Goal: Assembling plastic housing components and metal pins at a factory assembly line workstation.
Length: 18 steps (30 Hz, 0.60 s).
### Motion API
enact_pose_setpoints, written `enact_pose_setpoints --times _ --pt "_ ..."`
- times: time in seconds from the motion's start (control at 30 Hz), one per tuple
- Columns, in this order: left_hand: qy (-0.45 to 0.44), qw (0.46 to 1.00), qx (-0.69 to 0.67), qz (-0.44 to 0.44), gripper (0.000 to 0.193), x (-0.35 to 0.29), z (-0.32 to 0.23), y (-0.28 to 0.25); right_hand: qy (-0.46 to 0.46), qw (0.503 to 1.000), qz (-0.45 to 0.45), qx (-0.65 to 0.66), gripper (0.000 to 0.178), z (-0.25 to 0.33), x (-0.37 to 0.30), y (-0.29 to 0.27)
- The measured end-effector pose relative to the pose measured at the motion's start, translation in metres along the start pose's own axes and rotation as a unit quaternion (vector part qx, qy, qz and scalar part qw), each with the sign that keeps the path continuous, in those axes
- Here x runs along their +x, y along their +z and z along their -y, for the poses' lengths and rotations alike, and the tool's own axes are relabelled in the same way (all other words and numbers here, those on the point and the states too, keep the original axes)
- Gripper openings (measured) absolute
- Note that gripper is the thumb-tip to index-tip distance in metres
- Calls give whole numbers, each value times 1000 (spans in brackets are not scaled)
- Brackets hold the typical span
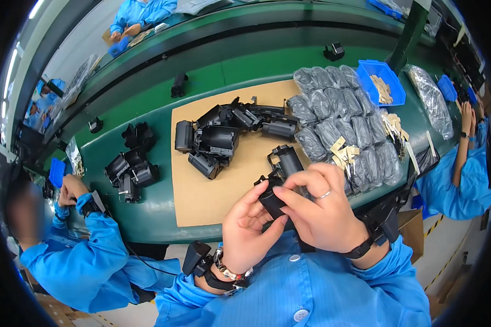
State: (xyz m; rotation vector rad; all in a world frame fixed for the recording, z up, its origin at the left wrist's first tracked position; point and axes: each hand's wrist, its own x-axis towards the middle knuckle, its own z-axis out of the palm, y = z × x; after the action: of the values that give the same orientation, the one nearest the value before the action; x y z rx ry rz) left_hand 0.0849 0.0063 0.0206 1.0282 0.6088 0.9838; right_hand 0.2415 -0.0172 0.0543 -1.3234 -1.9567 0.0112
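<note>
Just off the table's near edge I hold a black plastic housing (271,200) between both hands. My left hand (250,222) is wrapped round its left side and underside. From the right, my right hand (323,210) presses thumb and bent fingers on its upper face; a small piece between those fingers cannot be made out. Right behind my hands another black housing (286,159) lies on a brown cardboard sheet (202,204). Farther back on the sheet is a pile of similar black housings (218,139).
Bagged dark parts (333,136) lie in rows on the right, with beige tags (345,155) on top. A blue bin (364,71) stands behind them. More black housings (131,171) sit at left on the green table (147,215). Co-workers' arms (101,240) flank me on both sides.
</note>
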Motion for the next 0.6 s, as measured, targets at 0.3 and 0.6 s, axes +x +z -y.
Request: enact_pose_setpoints --times 0.3,0.6 --pt "63 997 37 -13 55 2 3 4 -2 999 -22 47 17 -6 -3 1" --pt "105 992 63 -10 51 -2 2 3 -18 997 -35 71 21 -4 -14 5"
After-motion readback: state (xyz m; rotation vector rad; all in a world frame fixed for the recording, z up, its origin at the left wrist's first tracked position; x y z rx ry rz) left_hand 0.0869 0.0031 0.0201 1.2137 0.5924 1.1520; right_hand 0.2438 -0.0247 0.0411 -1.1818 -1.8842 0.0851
